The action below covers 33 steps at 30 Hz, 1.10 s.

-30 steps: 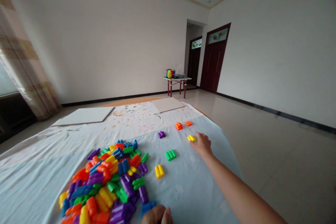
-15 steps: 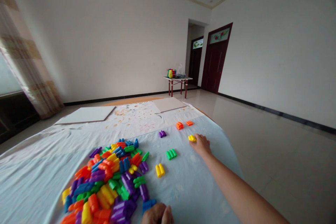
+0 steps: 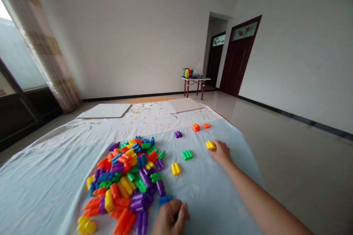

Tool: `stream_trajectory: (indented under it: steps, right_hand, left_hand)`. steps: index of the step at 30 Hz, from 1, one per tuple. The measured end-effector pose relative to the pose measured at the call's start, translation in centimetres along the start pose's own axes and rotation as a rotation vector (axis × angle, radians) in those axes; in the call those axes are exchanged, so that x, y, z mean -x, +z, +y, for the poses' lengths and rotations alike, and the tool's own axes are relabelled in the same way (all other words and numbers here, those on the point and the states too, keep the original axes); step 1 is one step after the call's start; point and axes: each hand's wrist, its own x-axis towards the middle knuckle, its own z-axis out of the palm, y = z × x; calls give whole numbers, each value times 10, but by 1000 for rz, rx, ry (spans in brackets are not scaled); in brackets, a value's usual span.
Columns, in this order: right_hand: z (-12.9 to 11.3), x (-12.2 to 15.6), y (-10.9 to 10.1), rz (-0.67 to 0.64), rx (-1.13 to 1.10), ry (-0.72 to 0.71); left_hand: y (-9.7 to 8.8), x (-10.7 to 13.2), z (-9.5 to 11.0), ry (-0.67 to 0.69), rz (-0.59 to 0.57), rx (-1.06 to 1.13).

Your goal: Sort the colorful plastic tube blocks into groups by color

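My right hand (image 3: 222,152) is closed on the end of a yellow plastic toy block (image 3: 210,145) of joined tubes, at the right side of the table. My left hand (image 3: 172,217) rests curled at the near edge, beside a blue block (image 3: 164,200); whatever its fingers hold, if anything, is hidden. A mixed pile of tube blocks (image 3: 125,185) lies left of it. Between pile and right hand are a green block (image 3: 187,155), another yellow block (image 3: 175,169) and a purple block (image 3: 178,134). Two orange blocks (image 3: 196,127) lie farther back.
A pale cloth (image 3: 55,169) covers the table. Two flat boards, one white (image 3: 104,111) and one beige (image 3: 186,105), lie at its far side. Beyond stands a small table (image 3: 195,78) with bags on it. A curtain (image 3: 45,47) hangs at left; a dark red door (image 3: 241,57) is at right.
The camera has turned left and down, so more of the near pile and my left hand shows. My right hand keeps hold of the yellow block, now slightly nearer me relative to the other blocks.
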Motion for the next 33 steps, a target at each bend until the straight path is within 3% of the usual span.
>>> stream_trajectory:
  steps: [4,7,9,11,13,15,18,24,28,33]
  right_hand:
    - [-1,0,-4,-39,-1,8]
    - [-10,2,-12,61,-64,-12]
    - [-25,8,-18,159,-178,-109]
    - [-51,20,-24,175,-333,-288]
    - [-83,39,-29,71,-477,-492]
    - [-116,59,-32,-119,-569,-657]
    - [-158,84,-32,-308,-652,-807]
    - [-211,99,-21,-387,-621,-1022]
    - [-220,96,-11,-442,-464,-1092]
    - [-200,87,-14,-398,-384,-993]
  left_hand:
    - [1,3,9,-15,-6,10]
    - [0,4,12,-30,9,23]
    - [0,4,15,-35,-1,19]
    - [-1,4,18,-35,-21,8]
    - [-1,4,20,-34,-26,0]
    - [-1,4,21,-37,-28,-4]
    - [0,5,19,-23,-55,-25]
    - [0,6,19,54,-173,-79]
    - [-2,6,23,58,-190,-50]
    - [0,7,21,56,-159,-88]
